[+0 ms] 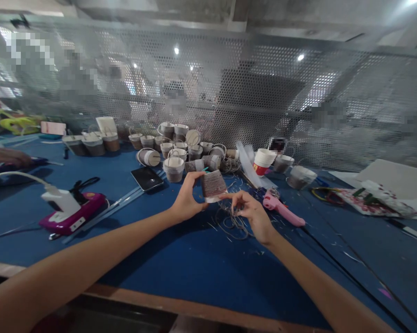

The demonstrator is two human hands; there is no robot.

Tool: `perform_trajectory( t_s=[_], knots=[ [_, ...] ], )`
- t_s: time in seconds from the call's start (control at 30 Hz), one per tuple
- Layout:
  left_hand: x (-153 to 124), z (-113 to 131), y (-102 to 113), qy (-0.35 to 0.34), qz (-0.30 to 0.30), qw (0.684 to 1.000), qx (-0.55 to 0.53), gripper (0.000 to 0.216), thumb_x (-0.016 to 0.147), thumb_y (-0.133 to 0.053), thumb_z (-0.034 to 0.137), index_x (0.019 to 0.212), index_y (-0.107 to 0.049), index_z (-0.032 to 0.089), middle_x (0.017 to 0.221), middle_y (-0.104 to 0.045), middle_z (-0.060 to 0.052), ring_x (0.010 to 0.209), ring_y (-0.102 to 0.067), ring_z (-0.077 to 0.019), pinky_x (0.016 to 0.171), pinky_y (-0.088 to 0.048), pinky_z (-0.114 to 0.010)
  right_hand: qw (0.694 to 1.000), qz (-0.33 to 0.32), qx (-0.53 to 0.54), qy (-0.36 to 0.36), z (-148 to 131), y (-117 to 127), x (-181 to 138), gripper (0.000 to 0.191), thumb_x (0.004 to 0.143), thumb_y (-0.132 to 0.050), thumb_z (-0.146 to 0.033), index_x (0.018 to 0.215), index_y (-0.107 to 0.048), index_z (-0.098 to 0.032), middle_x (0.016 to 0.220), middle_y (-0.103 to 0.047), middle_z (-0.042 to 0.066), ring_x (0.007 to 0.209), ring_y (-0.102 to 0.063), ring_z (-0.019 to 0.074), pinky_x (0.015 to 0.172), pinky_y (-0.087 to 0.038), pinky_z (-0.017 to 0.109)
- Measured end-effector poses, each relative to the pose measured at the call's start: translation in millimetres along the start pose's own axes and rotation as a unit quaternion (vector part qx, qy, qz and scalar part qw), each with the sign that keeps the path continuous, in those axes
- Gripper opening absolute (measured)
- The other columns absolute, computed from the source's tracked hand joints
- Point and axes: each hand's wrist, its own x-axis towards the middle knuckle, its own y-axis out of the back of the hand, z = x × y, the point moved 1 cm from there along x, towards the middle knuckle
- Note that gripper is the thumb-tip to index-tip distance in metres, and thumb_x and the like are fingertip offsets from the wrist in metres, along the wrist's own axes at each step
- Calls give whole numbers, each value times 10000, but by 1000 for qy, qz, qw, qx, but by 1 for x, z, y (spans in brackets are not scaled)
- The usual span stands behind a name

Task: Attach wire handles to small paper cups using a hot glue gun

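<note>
My left hand (188, 198) grips a small paper cup (213, 185) between thumb and fingers. Rows of grey-brown cord wrap the cup's side, and a white band shows at its lower edge. My right hand (252, 212) is at the cup's right side, its index finger reaching the white edge and its other fingers curled. The cord seems to run through these fingers, though the grip is partly hidden. Loose loops of cord (234, 226) lie on the table beneath both hands.
Several cord-wrapped cups with handles (174, 169) stand and lie behind my hands. A pink glue gun (284, 210) and stacked paper cups (263, 159) are to the right. Leftward are a phone (147, 178), a purple power strip (73, 215) and another person's hand (12, 155).
</note>
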Motion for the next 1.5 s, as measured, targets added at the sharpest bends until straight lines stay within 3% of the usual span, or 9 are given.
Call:
perform_trajectory(
  t_s=[0.3, 0.5, 0.57, 0.7, 0.87, 1.03, 1.27, 1.43, 1.5],
  knots=[
    [2, 2, 0, 6, -3, 994, -105, 683, 609, -710, 140, 1218, -410, 210, 1225, -482, -107, 1204, -507, -264, 1061, -407, -463, 974, 174, 138, -54, 5, 13, 8, 45, 550, -448, -185, 563, -485, -207, 673, -655, 41, 706, -566, 179, 589, -361, 272],
    [2, -4, 1, 41, -21, 992, -120, 711, 643, -736, 200, 1246, -361, 239, 1275, -493, -122, 1249, -482, -287, 1087, -362, -514, 940, 336, 31, -52, 26, 31, 9, 131, 575, -483, -207, 705, -466, -206, 789, -636, 31, 626, -486, 145, 538, -356, 258],
    [2, -8, 1, 44, -34, 990, -128, 751, 634, -766, 242, 1263, -355, 252, 1325, -463, -127, 1295, -436, -304, 1111, -321, -532, 946, 320, -43, 16, 25, 33, 8, 276, 589, -511, -177, 859, -465, -211, 948, -630, 38, 759, -528, 162, 661, -420, 292],
    [2, -12, -2, 41, -66, 986, -150, 833, 587, -820, 323, 1282, -363, 275, 1396, -417, -128, 1360, -346, -336, 1146, -238, -564, 967, 142, -170, 122, 14, 24, 3, 595, 645, -554, -154, 1191, -328, -219, 1378, -429, 129, 1162, -475, 231, 967, -383, 437],
    [3, -7, -4, 31, -141, 973, -182, 838, 603, -816, 355, 1305, -362, 299, 1414, -429, -118, 1359, -358, -330, 1137, -272, -563, 959, 8, -235, 161, 5, 11, 1, 725, 762, -624, -247, 1337, -183, -221, 1485, -262, 170, 1394, -259, 259, 1132, -226, 490],
    [1, 0, -1, 24, -183, 968, -173, 886, 626, -799, 315, 1371, -320, 295, 1445, -407, -120, 1361, -359, -331, 1126, -299, -554, 968, 8, -212, 137, 13, 12, 3, 682, 788, -669, -375, 1287, -225, -237, 1409, -367, 181, 1345, -364, 268, 1100, -308, 491],
    [0, 8, 1, 18, -165, 983, -74, 846, 653, -757, 281, 1381, -325, 253, 1420, -419, -132, 1323, -410, -319, 1093, -363, -532, 957, -16, -269, 105, 18, 13, 2, 723, 792, -642, -398, 1329, -181, -250, 1449, -333, 170, 1381, -282, 290, 1124, -213, 541],
    [2, -2, 1, 50, -49, 998, -11, 760, 656, -730, 239, 1325, -370, 247, 1358, -443, -114, 1283, -445, -296, 1065, -405, -503, 953, 28, -297, 41, 5, 47, 8, 697, 750, -545, -310, 1350, -202, -221, 1435, -293, 168, 1251, -418, 302, 1003, -376, 523],
    [3, -8, 3, 68, 46, 997, -15, 749, 665, -718, 240, 1318, -352, 253, 1355, -428, -109, 1296, -428, -292, 1068, -403, -495, 919, 96, -382, 5, -4, 66, 9, 639, 724, -501, -251, 1312, -263, -170, 1359, -366, 184, 1221, -433, 309, 983, -384, 505]
  ],
)
